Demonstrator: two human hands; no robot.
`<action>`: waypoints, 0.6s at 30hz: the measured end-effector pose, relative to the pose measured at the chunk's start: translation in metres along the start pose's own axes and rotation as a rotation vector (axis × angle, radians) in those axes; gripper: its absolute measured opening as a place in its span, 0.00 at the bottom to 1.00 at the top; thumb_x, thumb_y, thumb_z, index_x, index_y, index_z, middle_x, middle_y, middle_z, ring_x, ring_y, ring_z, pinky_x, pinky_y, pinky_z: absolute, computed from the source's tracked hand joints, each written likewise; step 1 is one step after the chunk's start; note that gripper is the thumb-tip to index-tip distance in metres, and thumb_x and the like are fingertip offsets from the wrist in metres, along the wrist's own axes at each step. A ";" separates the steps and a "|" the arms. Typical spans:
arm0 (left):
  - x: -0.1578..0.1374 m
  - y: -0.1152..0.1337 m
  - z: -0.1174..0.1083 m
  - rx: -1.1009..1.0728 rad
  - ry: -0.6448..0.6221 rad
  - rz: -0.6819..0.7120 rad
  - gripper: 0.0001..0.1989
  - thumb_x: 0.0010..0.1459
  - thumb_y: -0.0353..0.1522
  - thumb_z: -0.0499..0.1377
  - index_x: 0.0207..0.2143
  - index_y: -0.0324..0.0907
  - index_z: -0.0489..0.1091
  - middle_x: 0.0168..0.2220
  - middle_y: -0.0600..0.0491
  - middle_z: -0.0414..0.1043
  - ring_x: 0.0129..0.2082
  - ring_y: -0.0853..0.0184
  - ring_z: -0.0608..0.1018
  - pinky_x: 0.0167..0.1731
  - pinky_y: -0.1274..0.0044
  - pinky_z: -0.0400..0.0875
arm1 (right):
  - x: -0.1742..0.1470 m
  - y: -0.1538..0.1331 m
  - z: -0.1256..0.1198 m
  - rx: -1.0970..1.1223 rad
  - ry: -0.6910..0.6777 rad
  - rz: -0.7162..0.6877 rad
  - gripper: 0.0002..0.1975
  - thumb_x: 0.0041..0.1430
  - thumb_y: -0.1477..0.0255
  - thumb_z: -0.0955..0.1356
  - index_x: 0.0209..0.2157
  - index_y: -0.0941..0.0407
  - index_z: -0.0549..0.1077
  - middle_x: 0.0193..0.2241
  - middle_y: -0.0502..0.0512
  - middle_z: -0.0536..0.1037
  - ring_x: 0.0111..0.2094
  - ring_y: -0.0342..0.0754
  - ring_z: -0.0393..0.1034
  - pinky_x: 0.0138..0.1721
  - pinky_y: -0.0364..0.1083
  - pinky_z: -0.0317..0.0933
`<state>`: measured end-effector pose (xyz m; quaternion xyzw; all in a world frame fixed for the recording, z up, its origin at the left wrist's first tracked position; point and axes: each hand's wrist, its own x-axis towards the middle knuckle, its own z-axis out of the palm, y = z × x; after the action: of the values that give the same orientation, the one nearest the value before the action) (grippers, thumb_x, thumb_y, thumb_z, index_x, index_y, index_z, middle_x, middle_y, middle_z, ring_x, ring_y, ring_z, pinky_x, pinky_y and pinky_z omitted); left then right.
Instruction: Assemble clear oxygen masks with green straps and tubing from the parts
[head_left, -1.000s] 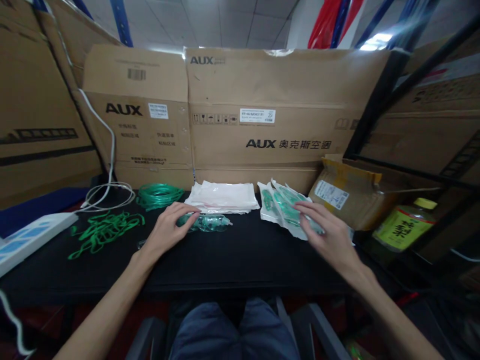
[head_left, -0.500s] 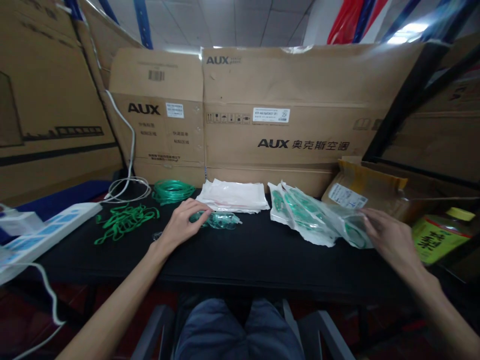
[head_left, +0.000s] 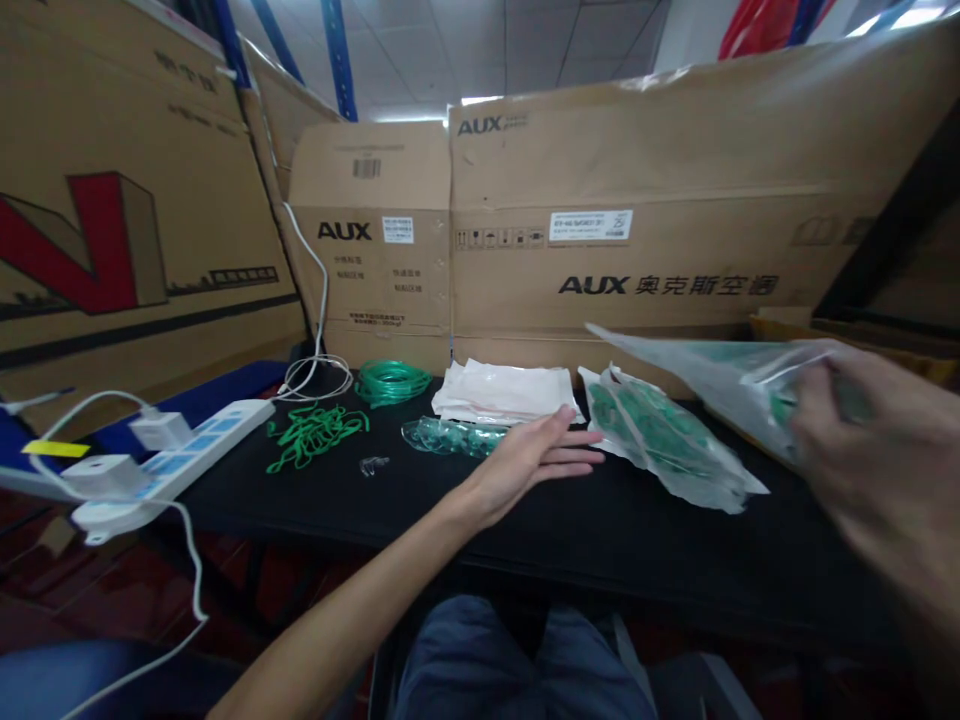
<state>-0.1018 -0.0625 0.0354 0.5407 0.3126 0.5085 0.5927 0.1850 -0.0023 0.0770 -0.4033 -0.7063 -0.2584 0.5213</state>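
Right hand clamped on a crinkled translucent pouch, aloft at right above the black table.
Left hand holds nothing, fingers outstretched near green-filled pouches, smooth white packets and lumpy clear-green plastic; farther left, glossy coiled tubing, tangled green cord.

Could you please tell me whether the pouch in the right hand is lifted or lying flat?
Lifted: the right hand grips the pouch, and its far end shows against the AUX cardboard.

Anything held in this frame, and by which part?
The right hand grips a translucent pouch by its end toward picture right; the left hand is open, holding nothing.
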 end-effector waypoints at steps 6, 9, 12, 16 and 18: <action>0.037 -0.006 0.018 -0.520 -0.033 -0.108 0.33 0.71 0.50 0.49 0.60 0.33 0.70 0.56 0.36 0.77 0.57 0.48 0.79 0.61 0.58 0.70 | -0.023 -0.080 0.024 -0.015 -0.074 -0.480 0.14 0.69 0.81 0.66 0.54 0.63 0.74 0.45 0.67 0.85 0.44 0.57 0.82 0.46 0.50 0.73; 0.048 -0.007 0.006 -0.492 0.119 -0.065 0.22 0.73 0.39 0.49 0.55 0.35 0.76 0.54 0.41 0.80 0.57 0.51 0.79 0.62 0.61 0.69 | -0.039 -0.095 0.036 0.106 -0.141 -0.482 0.16 0.68 0.81 0.68 0.56 0.62 0.72 0.48 0.69 0.82 0.51 0.60 0.79 0.57 0.57 0.70; 0.058 -0.010 -0.011 -0.460 0.222 -0.027 0.20 0.72 0.36 0.50 0.53 0.35 0.76 0.53 0.41 0.81 0.56 0.53 0.80 0.61 0.62 0.70 | -0.052 -0.101 0.038 0.163 -0.078 -0.399 0.24 0.64 0.80 0.72 0.60 0.60 0.70 0.57 0.74 0.75 0.60 0.65 0.71 0.61 0.63 0.65; 0.073 -0.015 -0.031 -0.399 0.347 0.076 0.18 0.71 0.34 0.52 0.52 0.34 0.75 0.53 0.40 0.80 0.56 0.55 0.80 0.60 0.65 0.71 | -0.067 -0.104 0.033 0.368 0.053 -0.129 0.20 0.61 0.82 0.74 0.53 0.55 0.76 0.47 0.63 0.81 0.50 0.55 0.77 0.54 0.54 0.70; 0.079 -0.018 -0.037 -0.362 0.388 0.144 0.18 0.71 0.36 0.52 0.52 0.34 0.75 0.53 0.41 0.80 0.56 0.55 0.80 0.60 0.66 0.72 | -0.070 -0.103 0.033 0.613 -0.048 0.207 0.11 0.61 0.78 0.74 0.45 0.53 0.80 0.40 0.56 0.83 0.43 0.52 0.78 0.51 0.52 0.69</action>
<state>-0.1082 0.0261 0.0238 0.3395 0.2850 0.6911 0.5709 0.0903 -0.0526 0.0061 -0.3031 -0.7186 0.0302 0.6251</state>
